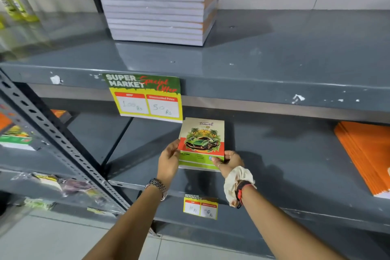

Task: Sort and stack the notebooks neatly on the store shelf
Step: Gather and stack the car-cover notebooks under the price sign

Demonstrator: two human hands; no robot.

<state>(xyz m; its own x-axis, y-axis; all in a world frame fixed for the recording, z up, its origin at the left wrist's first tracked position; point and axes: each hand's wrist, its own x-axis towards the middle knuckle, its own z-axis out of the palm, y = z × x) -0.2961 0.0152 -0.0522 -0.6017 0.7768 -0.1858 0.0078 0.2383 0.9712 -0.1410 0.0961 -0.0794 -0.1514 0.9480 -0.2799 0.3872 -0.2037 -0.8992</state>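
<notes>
A small stack of notebooks (201, 143) with a green car and palm trees on the top cover is held just above the grey lower shelf (285, 164). My left hand (168, 159) grips its left edge. My right hand (231, 160) pinches its lower right corner. A tall stack of notebooks (156, 4) with white page edges stands on the upper shelf (253, 59). An orange pile of notebooks (365, 156) lies fanned at the right end of the lower shelf.
A price sign (145, 97) hangs from the upper shelf's front edge, right above the held notebooks. A smaller price tag (200, 207) sits on the lower shelf's edge. A perforated metal upright (52, 133) stands left, with more notebooks (16, 137) behind it.
</notes>
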